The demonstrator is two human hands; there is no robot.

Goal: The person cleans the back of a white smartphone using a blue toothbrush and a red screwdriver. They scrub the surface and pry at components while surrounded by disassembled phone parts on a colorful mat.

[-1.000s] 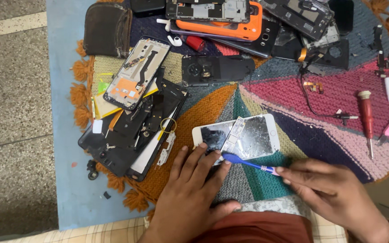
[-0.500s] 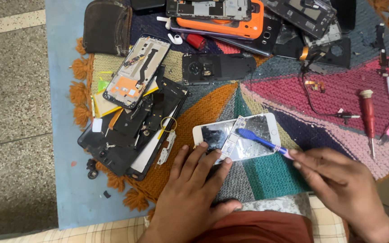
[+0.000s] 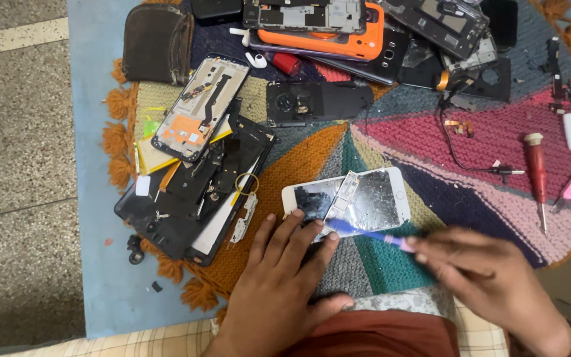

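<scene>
Holding the blue stick [image 3: 365, 233] tight, the right hand [image 3: 490, 281] pokes the cracked white phone [image 3: 346, 200]; left hand [image 3: 282, 281] lies flat, open. Sharp glass might cut fingers.

One white phone [image 3: 348, 200], one red screwdriver [image 3: 536, 173], two earbuds [image 3: 248, 47].

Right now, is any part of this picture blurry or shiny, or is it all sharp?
In the head view, the right hand is smeared by motion blur, as is the blue tool it holds; the left hand and the knitted mat look sharp; soft light reflects off the cracked white phone.
</scene>
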